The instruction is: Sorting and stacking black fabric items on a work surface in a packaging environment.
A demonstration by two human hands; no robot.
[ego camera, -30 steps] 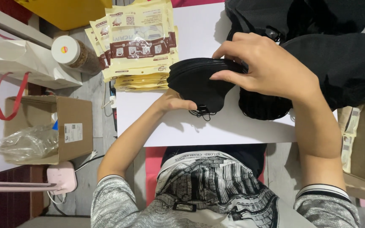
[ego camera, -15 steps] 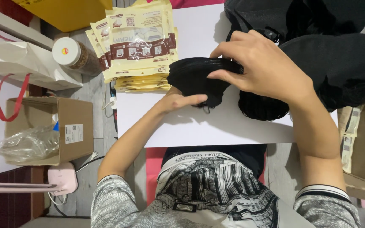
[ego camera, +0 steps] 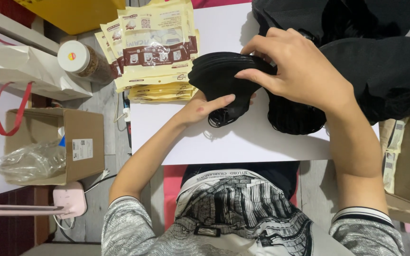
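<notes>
Hands meet over a stack of black face masks on a white table, seen from above your head. Your right hand arches over the top of the stack, fingers curled down and thumb pressing its near edge, so it grips the masks from above. Your left hand lies low beneath the stack's near side, fingers stretched out flat and thumb up against the masks, supporting them rather than closing round them. Thin black ear loops dangle from the stack onto the table just beside your left fingers.

Just to the right of the stack sits a larger heap of black masks, touching your right wrist. To the left of the stack, a pile of cream and brown sealed packets rests at the table's far left corner. Beyond the table edge stand a jar with a white lid, a white paper bag with red handles, and an open cardboard box holding clear plastic.
</notes>
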